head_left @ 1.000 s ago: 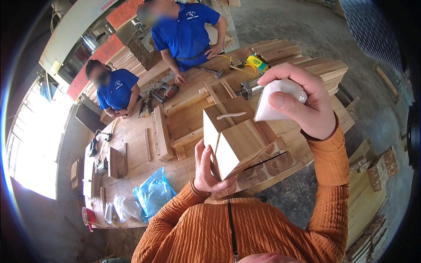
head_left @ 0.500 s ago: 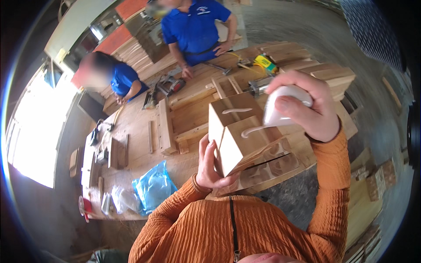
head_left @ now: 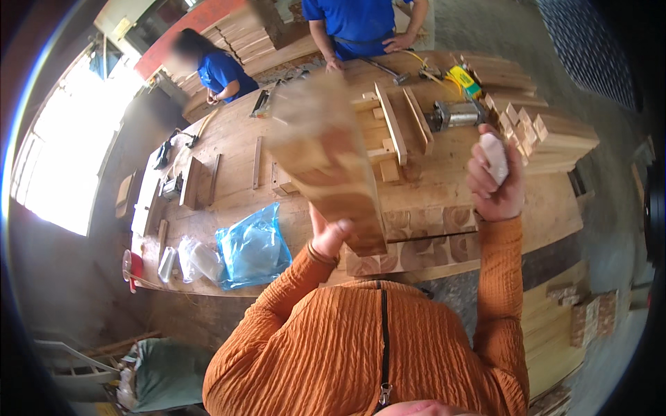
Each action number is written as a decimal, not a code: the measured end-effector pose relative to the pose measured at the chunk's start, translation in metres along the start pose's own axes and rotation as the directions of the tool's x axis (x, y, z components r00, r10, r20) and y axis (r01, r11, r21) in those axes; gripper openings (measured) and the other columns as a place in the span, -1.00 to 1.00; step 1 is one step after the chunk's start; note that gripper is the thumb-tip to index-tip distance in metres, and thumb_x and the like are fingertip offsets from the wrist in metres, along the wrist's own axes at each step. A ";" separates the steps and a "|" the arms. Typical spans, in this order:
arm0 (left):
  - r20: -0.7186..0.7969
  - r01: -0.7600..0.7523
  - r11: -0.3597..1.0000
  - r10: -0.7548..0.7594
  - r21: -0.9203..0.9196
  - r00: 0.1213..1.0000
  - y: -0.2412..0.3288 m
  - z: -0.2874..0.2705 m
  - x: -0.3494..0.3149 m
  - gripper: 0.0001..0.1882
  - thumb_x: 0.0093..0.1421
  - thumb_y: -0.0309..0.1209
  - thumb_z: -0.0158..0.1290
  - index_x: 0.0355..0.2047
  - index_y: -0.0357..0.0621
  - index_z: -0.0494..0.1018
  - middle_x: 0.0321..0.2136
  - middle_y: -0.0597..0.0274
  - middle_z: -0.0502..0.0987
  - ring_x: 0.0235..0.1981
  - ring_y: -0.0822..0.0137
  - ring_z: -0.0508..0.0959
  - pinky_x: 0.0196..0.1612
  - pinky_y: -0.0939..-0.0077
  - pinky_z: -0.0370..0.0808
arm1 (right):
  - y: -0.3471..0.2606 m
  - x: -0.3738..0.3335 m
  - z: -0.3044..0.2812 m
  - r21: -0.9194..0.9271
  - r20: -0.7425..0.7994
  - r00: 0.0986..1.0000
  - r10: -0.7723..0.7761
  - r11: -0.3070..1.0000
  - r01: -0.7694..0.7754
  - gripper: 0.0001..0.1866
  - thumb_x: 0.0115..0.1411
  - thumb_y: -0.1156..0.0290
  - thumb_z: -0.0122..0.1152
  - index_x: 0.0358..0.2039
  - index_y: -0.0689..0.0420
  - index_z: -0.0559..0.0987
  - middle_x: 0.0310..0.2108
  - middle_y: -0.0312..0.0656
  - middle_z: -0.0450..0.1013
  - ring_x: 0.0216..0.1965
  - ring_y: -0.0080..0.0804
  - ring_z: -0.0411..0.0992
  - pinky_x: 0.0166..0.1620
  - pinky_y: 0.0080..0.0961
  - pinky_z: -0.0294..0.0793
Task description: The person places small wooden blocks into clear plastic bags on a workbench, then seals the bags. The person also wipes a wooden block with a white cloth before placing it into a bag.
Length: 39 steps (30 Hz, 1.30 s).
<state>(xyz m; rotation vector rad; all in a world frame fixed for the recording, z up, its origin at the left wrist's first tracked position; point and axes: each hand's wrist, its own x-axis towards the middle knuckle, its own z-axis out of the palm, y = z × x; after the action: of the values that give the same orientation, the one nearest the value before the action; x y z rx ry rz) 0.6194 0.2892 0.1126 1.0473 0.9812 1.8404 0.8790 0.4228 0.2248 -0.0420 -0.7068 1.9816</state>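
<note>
A thick, pale wooden block [head_left: 333,156] stands raised and tilted in front of me, its upper end blurred by motion. My left hand [head_left: 329,234] grips it low down, with the thumb against its side. Off to the right, above the bench, my right hand [head_left: 499,193] is wrapped round a white squeeze bottle [head_left: 494,157], apart from the block. Beneath and beside the raised block, a row of wooden blocks with ringed end grain [head_left: 433,251] lies along the near edge of the bench.
The wooden bench [head_left: 229,187] carries a blue plastic bag [head_left: 254,246], a metal cylinder [head_left: 459,115], a hammer [head_left: 388,71], a yellow-green tool [head_left: 465,82] and a wood stack [head_left: 555,135]. Across it are two people in blue shirts [head_left: 357,28] [head_left: 225,73].
The wooden block has been turned and lifted, so its two white-beaded faces no longer show. My right hand has drawn the bottle away to the right. The view has shifted.
</note>
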 end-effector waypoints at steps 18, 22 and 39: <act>-0.100 -0.352 0.858 0.341 -0.374 0.935 0.132 0.018 0.107 -0.26 0.16 0.21 -0.25 0.21 0.03 0.09 0.14 0.16 0.24 0.09 0.11 0.33 0.13 0.07 0.28 | 0.079 0.013 0.081 -0.308 0.177 0.938 -0.298 0.888 0.340 -0.70 0.23 0.20 0.06 -0.18 0.17 0.42 -0.50 -0.35 0.39 -0.64 -0.78 0.22 -0.68 -0.77 0.13; -0.142 -0.360 0.872 0.331 -0.331 0.933 0.131 0.025 0.102 -0.29 0.17 0.19 -0.24 0.19 0.02 0.13 0.11 0.18 0.27 0.09 0.14 0.31 0.14 0.11 0.26 | 0.077 0.012 0.084 -0.384 0.212 0.917 -0.338 0.834 0.396 -0.80 0.17 0.37 0.18 -0.26 0.19 0.45 -0.39 -0.34 0.40 -0.29 -0.67 0.35 -0.20 -0.67 0.36; -0.044 -0.240 0.878 0.244 -0.415 0.969 0.132 0.010 0.099 -0.28 0.15 0.21 -0.23 0.17 0.02 0.18 0.12 0.16 0.28 0.09 0.10 0.32 0.14 0.03 0.25 | 0.061 0.020 0.067 -0.530 0.167 0.888 -0.428 0.721 0.446 -0.80 0.17 0.32 0.17 -0.31 0.20 0.49 -0.41 -0.34 0.43 -0.35 -0.67 0.35 -0.27 -0.66 0.37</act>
<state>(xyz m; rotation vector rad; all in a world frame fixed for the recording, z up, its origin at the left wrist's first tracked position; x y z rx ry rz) 0.5611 0.3277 0.2624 0.9383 0.4248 2.1246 0.7987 0.3879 0.2560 -0.1769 -1.1841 1.2704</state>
